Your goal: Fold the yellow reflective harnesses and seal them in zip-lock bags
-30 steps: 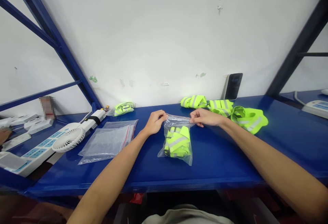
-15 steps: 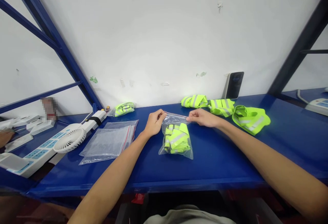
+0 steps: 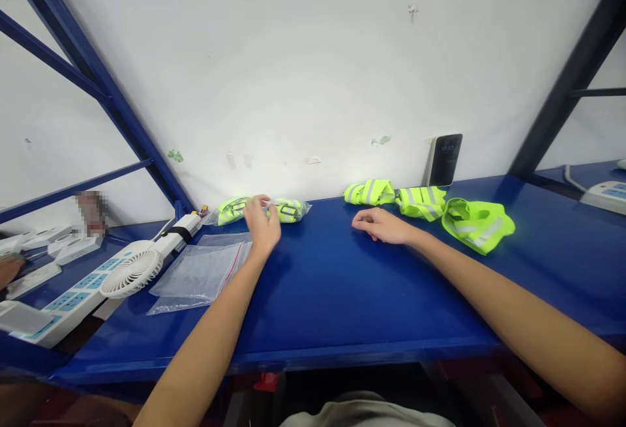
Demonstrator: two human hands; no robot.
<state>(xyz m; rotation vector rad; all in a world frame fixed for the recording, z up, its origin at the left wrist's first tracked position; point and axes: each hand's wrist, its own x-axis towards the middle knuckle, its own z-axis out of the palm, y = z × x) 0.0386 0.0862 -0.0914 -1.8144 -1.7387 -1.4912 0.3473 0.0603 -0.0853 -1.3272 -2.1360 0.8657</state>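
At the back of the blue table, my left hand is beside a folded neon-yellow reflective vest in a clear bag, with its fingers apart and bent. Part of that bag is hidden behind the hand. Another bagged reflective vest lies just to the left. My right hand rests on the tabletop with fingers curled together and nothing visible in them. Behind and to the right of it are loose reflective vests: one rolled, one folded and one looser.
Flat zip bags with a red seal line lie left of my left forearm. Past them are a small white fan and a long power strip. A dark-screened device leans on the wall. Blue posts frame the table.
The bagged vest has gone from between both hands to the back left, beside the other bagged one. My left hand moved there and its fingers parted; my right hand let go and stayed.
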